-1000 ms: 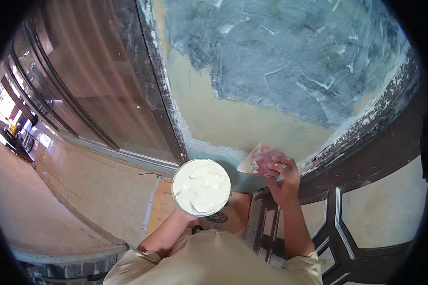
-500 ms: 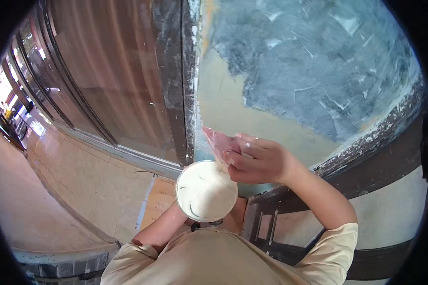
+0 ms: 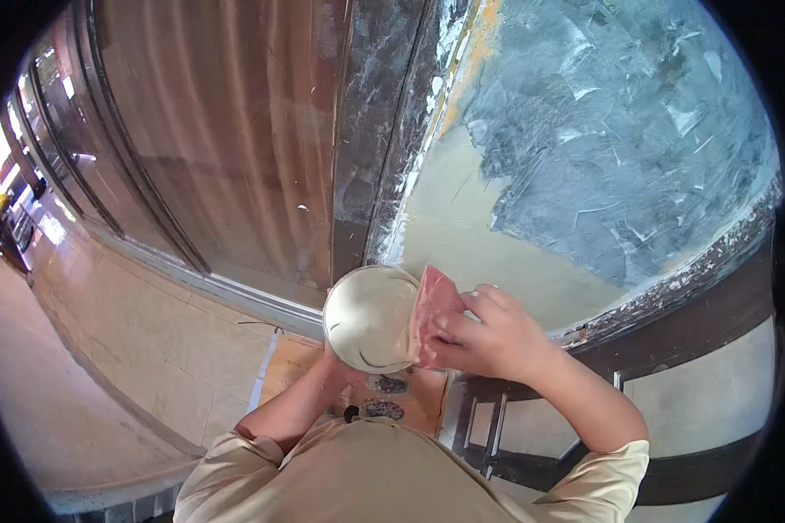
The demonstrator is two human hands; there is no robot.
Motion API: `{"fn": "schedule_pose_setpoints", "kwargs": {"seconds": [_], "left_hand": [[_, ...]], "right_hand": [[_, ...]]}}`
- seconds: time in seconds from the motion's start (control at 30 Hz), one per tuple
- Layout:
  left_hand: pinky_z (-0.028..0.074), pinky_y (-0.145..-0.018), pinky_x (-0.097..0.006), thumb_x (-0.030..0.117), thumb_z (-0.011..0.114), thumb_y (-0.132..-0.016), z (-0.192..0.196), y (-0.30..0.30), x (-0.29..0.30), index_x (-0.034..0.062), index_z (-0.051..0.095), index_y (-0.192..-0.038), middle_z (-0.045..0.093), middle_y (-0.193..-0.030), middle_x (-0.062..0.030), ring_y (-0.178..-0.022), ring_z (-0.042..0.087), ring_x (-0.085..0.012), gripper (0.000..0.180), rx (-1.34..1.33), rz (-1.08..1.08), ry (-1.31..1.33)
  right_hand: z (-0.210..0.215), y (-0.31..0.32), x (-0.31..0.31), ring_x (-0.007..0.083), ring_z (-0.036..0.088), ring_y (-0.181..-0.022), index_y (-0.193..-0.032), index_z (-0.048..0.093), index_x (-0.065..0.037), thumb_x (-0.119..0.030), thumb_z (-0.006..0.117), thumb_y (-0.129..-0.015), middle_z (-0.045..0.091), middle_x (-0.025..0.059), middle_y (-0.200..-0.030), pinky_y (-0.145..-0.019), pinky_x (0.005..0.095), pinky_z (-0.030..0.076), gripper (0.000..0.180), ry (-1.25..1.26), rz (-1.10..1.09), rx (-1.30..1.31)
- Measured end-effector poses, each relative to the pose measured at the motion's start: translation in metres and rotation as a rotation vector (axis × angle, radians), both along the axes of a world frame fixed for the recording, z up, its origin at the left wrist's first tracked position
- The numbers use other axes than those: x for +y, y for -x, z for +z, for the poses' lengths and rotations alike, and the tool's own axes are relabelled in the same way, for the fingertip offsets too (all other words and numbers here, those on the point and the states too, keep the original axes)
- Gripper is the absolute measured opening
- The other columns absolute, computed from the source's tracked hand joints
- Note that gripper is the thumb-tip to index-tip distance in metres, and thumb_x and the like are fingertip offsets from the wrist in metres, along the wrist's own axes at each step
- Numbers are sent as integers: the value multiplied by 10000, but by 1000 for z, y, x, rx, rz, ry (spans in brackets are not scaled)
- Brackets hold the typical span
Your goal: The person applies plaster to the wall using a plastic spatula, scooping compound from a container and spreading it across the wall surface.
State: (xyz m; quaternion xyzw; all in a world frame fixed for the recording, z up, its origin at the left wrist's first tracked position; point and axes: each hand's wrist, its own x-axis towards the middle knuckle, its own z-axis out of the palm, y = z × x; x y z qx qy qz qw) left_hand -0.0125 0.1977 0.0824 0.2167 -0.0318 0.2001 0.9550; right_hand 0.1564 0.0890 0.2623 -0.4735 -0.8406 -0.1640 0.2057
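Note:
My left hand point(image 3: 338, 366) holds up a round tub point(image 3: 326, 324) from below; most of its fingers are hidden beneath it. Smooth cream-white paste point(image 3: 371, 314) fills the tub. In my right hand point(image 3: 501, 336) is a flat pinkish-red spreader point(image 3: 433, 305), gripped between thumb and fingers. Its edge meets the right side of the tub's rim, and pale paste shows along it. Beyond the hands stands a wall panel point(image 3: 445, 209) with a smooth beige coat low down and rough blue-grey patches point(image 3: 602, 148) above.
Dark, paint-flecked frame wood point(image 3: 379, 131) borders the panel on the left, beside a glass door with brown curtains point(image 3: 227, 131). A dark rail point(image 3: 698, 366) curves along the right. Flattened cardboard point(image 3: 288, 366) lies on the tiled floor point(image 3: 174, 349), under my feet.
My right hand has brought the spreader down and turned it upright against the tub's right rim. The tub has risen slightly in view, and my view has shifted left.

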Motion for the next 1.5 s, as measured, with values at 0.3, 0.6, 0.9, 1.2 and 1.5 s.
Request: {"fn": "schedule_pose_setpoints", "kwargs": {"seconds": [0.3,0.6,0.9,1.2,1.5], "left_hand": [[351,-1097,-580,871,329,-803,3,-7,19,157,259,-1533,336,-1544,-136,-1368,404,-347,1024,-274,-263,573],[379,-1092,-549,849,360,-816,6,1,33,141,299,-1516,402,-1497,-154,-1331,447,-346,998,-227,-288,412],[486,-1015,-389,336,498,-1016,-6,6,46,81,387,-1448,503,-1399,-109,-1221,545,-201,515,-81,-157,7],[429,-1053,-553,705,404,-915,14,3,37,142,351,-1487,430,-1475,-139,-1316,467,-331,805,-260,-402,399],[454,-1049,-503,550,478,-957,-17,-4,11,131,365,-1472,447,-1460,-127,-1303,482,-303,674,-171,-236,284]], "right_hand": [[48,12,17,139,539,-774,-963,665,-236,-235,716,-717,568,-60,-888,-658,314,375,251,-138,-210,-328],[31,-1,10,268,581,-849,-997,659,-113,-177,733,-701,627,65,-972,-716,378,420,312,-198,-341,97],[-32,-1,-7,240,580,-732,-947,602,-40,-38,756,-720,619,97,-887,-629,312,471,275,-161,-583,656],[-67,-16,-30,361,604,-932,-968,609,-61,-66,758,-696,627,128,-999,-789,423,492,309,-208,-707,465],[-38,-56,-37,347,624,-875,-1009,598,-27,-273,786,-789,626,143,-941,-744,424,495,380,-222,-1025,493]]}}
